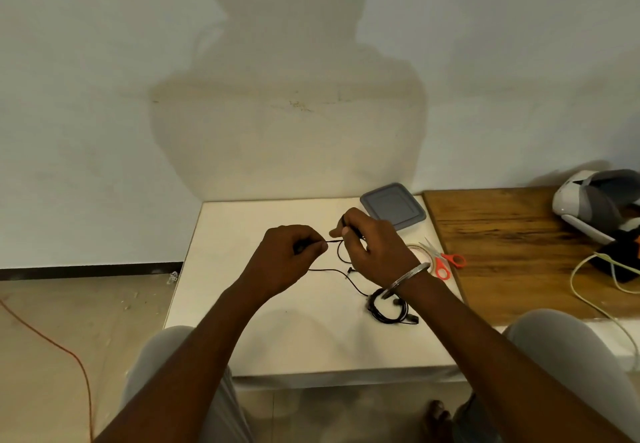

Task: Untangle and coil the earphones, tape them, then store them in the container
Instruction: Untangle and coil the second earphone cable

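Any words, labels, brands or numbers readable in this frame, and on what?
None readable. The grey square plastic container, the orange-handled scissors and the white-and-grey headset show no legible marking; any print on the thin black earphones is too small to tell.

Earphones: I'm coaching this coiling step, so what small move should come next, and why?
Probably draw the right hand round to lay a loop toward the left hand. Both pinch the black earphone cable, a short stretch taut between them, while slack lies loose on the white table.
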